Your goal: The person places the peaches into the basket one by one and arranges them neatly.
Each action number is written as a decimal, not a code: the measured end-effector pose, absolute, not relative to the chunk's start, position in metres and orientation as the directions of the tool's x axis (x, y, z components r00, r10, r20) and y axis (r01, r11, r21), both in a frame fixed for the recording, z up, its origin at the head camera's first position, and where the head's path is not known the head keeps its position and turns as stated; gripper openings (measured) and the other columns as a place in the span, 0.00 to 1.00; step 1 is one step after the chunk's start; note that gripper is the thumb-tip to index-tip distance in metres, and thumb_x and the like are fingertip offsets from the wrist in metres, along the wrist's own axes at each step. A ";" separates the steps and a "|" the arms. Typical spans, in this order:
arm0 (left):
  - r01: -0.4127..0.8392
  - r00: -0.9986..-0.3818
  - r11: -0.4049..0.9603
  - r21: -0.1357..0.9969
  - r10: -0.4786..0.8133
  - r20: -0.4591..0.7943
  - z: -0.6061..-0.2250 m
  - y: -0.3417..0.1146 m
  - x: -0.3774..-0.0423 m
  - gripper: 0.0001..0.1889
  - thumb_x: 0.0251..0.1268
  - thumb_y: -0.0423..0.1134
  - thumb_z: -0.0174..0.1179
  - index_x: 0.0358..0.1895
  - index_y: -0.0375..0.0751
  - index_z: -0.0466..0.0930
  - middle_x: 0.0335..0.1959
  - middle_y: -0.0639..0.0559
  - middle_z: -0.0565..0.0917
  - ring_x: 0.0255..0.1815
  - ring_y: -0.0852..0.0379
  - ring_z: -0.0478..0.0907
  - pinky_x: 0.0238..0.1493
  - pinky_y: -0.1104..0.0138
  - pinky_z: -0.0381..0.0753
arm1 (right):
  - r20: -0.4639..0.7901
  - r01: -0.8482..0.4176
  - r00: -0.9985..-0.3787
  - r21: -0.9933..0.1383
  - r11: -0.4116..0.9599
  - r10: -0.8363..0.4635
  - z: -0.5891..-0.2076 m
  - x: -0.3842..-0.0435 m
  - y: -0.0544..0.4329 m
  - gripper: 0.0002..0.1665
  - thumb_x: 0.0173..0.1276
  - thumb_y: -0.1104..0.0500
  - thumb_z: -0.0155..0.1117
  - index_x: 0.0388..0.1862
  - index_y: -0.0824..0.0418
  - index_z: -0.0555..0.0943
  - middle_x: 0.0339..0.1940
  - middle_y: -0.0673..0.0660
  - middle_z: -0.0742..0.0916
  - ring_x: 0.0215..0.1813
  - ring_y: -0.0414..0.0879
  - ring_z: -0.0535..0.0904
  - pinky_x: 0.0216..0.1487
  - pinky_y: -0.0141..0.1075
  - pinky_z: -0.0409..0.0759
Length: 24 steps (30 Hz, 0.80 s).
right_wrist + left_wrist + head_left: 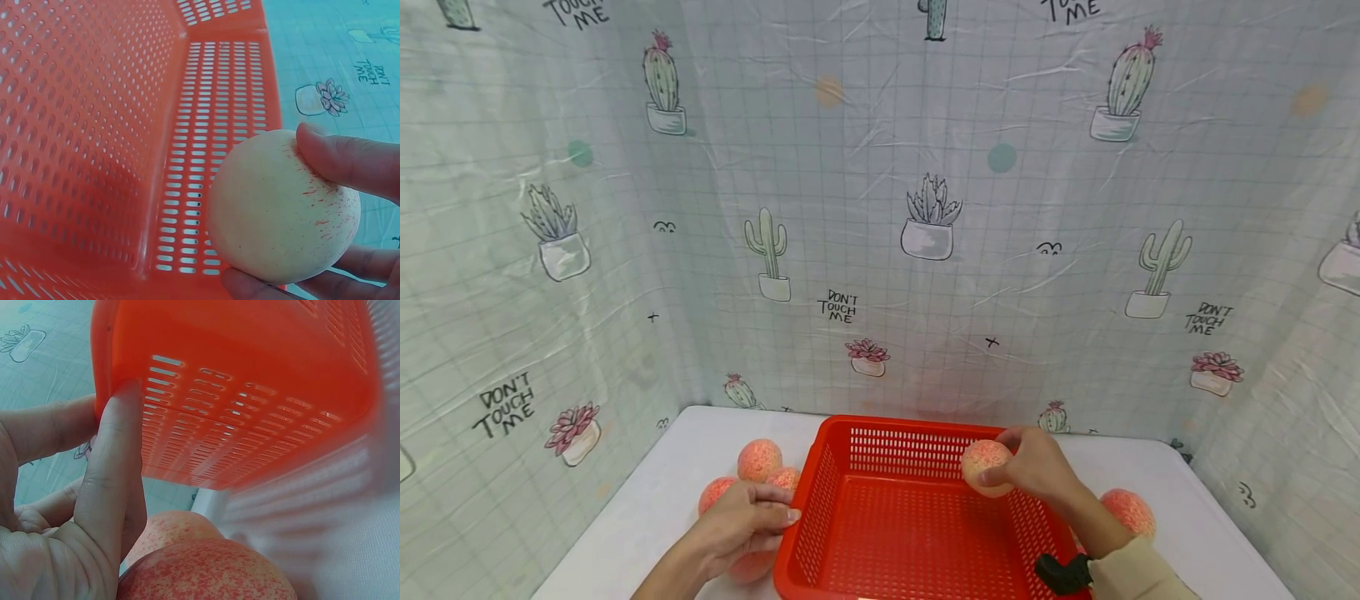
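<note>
"Where's the speckled fruit [981, 461]?"

"Up over the red basket [917, 533], toward its far right corner — the right hand [1039, 468] has its fingers and thumb clamped round it."

"And the left hand [739, 523]?"

"Pinching the basket's left rim, fingers and thumb clamped on it, as if to steady it. Some other fruits [760, 459] sit outside on the worktop [711, 437], to either side."

"So which step is this?"

"Placing one fruit, I'd say. The next move seems to call for lowering it to the basket's floor, then easing the fingers apart — gently."
</note>
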State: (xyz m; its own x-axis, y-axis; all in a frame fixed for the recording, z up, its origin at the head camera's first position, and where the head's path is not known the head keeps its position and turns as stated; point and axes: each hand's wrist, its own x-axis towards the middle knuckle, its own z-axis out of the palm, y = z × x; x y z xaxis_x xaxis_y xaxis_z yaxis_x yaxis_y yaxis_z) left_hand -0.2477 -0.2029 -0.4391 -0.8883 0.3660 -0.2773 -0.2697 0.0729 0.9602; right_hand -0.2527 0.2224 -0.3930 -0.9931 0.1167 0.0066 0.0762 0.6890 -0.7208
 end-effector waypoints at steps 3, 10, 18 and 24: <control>-0.268 -0.887 0.073 0.961 0.370 -0.276 -0.439 -0.203 -0.248 0.23 0.68 0.34 0.69 0.60 0.24 0.78 0.41 0.46 0.90 0.39 0.54 0.91 0.47 0.59 0.92 | 0.006 0.082 -0.992 -0.717 0.692 0.123 -0.394 -0.254 0.222 0.34 0.43 0.57 0.89 0.48 0.65 0.84 0.40 0.57 0.86 0.41 0.51 0.79 0.38 0.39 0.82; -0.269 -0.887 0.075 0.960 0.370 -0.277 -0.439 -0.203 -0.247 0.23 0.68 0.35 0.69 0.60 0.24 0.78 0.41 0.46 0.90 0.38 0.55 0.90 0.47 0.59 0.92 | 0.005 0.093 -0.991 -0.691 0.717 0.133 -0.399 -0.256 0.220 0.33 0.43 0.56 0.89 0.48 0.65 0.84 0.39 0.57 0.88 0.40 0.50 0.79 0.40 0.41 0.85; -0.260 -0.885 0.060 0.964 0.384 -0.263 -0.440 -0.203 -0.248 0.22 0.68 0.34 0.69 0.60 0.24 0.78 0.42 0.46 0.91 0.39 0.54 0.91 0.47 0.59 0.92 | -0.004 0.104 -0.991 -0.653 0.750 0.134 -0.401 -0.258 0.217 0.33 0.44 0.55 0.88 0.48 0.64 0.84 0.38 0.55 0.88 0.38 0.49 0.79 0.40 0.41 0.85; -0.263 -0.886 0.061 0.963 0.380 -0.266 -0.442 -0.204 -0.248 0.21 0.69 0.34 0.68 0.59 0.25 0.79 0.41 0.46 0.90 0.38 0.55 0.90 0.46 0.59 0.92 | 0.005 0.095 -0.992 -0.646 0.757 0.128 -0.405 -0.257 0.215 0.32 0.45 0.54 0.88 0.48 0.64 0.84 0.39 0.55 0.88 0.39 0.49 0.79 0.42 0.44 0.85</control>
State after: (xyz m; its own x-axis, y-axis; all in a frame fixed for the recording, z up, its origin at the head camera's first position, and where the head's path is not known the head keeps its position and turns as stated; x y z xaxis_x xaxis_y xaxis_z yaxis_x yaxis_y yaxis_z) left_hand -0.2485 -0.2038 -0.4416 -0.8859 0.3800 -0.2660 -0.2630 0.0608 0.9629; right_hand -0.2569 0.2154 -0.4045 -0.9917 0.1283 0.0049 0.0948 0.7572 -0.6463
